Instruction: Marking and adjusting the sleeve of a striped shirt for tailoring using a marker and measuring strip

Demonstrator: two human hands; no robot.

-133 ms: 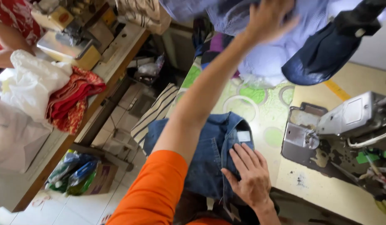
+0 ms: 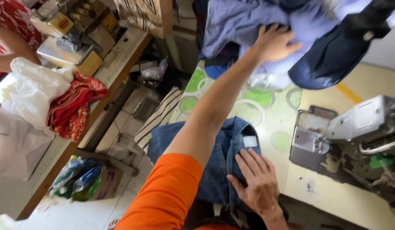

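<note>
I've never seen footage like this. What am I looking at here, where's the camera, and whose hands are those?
The camera sits on a person's head, looking down at their own two bare hands. The left hand, on the arm with the orange sleeve, reaches far out and presses on a heap of pale blue and dark fabric. The right hand lies flat on a folded blue denim garment on the green-patterned tabletop. A grey metal sewing machine stands to the right. Neither hand's fingers grip anything.

A tailoring workshop: sewing machines on tables, heaped garments around.
</note>
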